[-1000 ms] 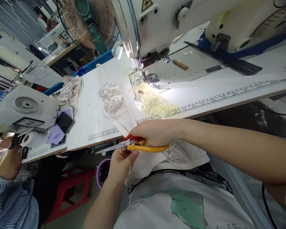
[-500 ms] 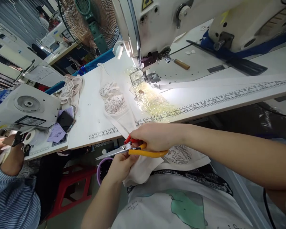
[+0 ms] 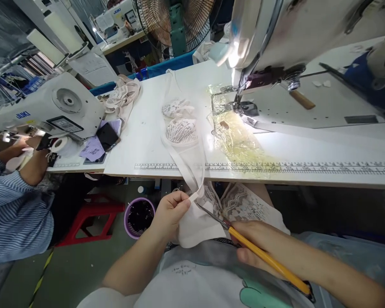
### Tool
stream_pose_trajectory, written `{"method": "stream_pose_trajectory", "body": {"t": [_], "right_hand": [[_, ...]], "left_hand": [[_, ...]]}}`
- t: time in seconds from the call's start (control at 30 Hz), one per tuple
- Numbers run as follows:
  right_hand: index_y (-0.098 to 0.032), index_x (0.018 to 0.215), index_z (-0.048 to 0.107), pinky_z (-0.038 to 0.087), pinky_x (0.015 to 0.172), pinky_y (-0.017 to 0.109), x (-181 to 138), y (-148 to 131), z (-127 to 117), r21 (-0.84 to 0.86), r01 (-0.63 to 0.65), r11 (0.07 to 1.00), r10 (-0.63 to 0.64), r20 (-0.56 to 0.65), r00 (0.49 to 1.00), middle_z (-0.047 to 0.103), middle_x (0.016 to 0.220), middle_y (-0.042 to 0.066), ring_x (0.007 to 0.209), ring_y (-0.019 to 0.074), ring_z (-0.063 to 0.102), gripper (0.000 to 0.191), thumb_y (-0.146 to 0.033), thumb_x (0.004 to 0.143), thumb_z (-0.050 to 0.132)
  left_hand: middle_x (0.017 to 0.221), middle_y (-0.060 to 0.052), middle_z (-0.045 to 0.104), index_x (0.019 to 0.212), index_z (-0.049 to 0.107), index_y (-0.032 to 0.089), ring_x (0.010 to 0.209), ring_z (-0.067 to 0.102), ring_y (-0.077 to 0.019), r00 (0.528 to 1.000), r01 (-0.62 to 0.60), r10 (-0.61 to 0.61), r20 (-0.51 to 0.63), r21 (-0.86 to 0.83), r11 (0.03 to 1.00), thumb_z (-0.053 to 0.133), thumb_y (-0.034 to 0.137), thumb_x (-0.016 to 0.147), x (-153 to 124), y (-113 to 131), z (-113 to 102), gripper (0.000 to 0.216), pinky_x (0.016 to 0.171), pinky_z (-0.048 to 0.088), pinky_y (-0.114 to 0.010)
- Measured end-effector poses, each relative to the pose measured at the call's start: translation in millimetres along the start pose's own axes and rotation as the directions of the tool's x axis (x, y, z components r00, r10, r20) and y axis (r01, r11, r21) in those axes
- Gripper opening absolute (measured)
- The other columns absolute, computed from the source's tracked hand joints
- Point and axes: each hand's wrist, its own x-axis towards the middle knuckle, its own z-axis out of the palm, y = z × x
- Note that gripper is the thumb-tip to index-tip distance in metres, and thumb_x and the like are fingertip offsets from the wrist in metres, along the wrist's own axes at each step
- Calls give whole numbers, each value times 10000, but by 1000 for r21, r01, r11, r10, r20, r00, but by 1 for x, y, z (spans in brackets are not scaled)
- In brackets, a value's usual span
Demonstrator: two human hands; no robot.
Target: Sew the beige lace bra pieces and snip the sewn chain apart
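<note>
- Pinching narrow white fabric strap (image 3: 192, 183) between thumb and fingers of left hand (image 3: 171, 211), closed tight, just below edge of white table with printed ruler (image 3: 141, 167).
- Gripping yellow-handled steel scissors (image 3: 253, 248) in right hand (image 3: 253, 235), fingers curled round the handles; blade tips at the strap, just beside left fingertips; blade gap unclear.
- Strap running up over the table edge to white lace bra cups (image 3: 181, 130) lying flat on the table, near white sewing machine (image 3: 291, 34).
- Purple bin (image 3: 139, 216) on the floor, left of left hand.
</note>
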Motion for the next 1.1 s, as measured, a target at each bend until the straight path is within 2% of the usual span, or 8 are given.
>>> {"method": "stream_pose_trajectory", "body": {"t": [0.17, 0.43, 0.63, 0.87, 1.0, 1.1], "right_hand": [[-202, 708, 397, 324, 510, 253, 13, 1, 11, -23, -44, 999, 44, -18, 999, 484, 663, -2, 559, 140, 421, 288, -455, 838, 440], [-204, 708, 396, 308, 504, 242, 24, -10, 9, 11, -47, 999, 47, -8, 999, 460, 664, -16, 571, 131, 411, 290, -453, 829, 481], [-201, 690, 387, 303, 500, 249, 25, -11, 9, 71, -50, 996, 50, -3, 999, 420, 631, -23, 553, 122, 371, 303, -455, 829, 476], [-207, 620, 372, 300, 473, 256, 31, -4, 27, 211, -100, 972, 122, -90, 988, 412, 575, -9, 515, 130, 376, 401, -558, 806, 424], [-212, 637, 330, 283, 471, 249, 22, 0, 21, 83, -53, 995, 65, -152, 986, 415, 597, -14, 515, 121, 354, 397, -554, 790, 461], [-216, 685, 335, 295, 486, 249, 16, 2, 15, -1, -21, 1000, 20, -145, 989, 444, 620, -20, 517, 123, 376, 314, -466, 821, 467]], "left_hand": [[494, 45, 426, 562, 471, 149, 438, 310, -49, 1000, 2, -2, -10, 36, 999, 719, 473, 591, -1, -4, 2, 409, 432, 226, -182], [518, 47, 402, 575, 453, 150, 459, 296, -49, 999, -30, 31, -26, 42, 999, 707, 490, 605, -1, -10, -2, 426, 445, 224, -185], [510, 47, 398, 563, 438, 152, 452, 294, -45, 1000, -30, 30, -6, 33, 999, 708, 489, 608, 0, -10, -1, 435, 438, 223, -185], [521, 45, 398, 577, 443, 150, 462, 296, -51, 996, -85, 82, 31, 131, 988, 645, 429, 683, -1, -7, 0, 360, 446, 236, -186], [543, 37, 406, 587, 457, 147, 492, 317, -62, 988, -156, 146, 58, 225, 962, 616, 378, 708, -3, -2, 5, 305, 468, 251, -188], [539, 37, 410, 580, 453, 150, 490, 321, -63, 991, -129, 117, 68, 222, 966, 624, 380, 685, -4, 3, 11, 305, 468, 256, -190]]}}
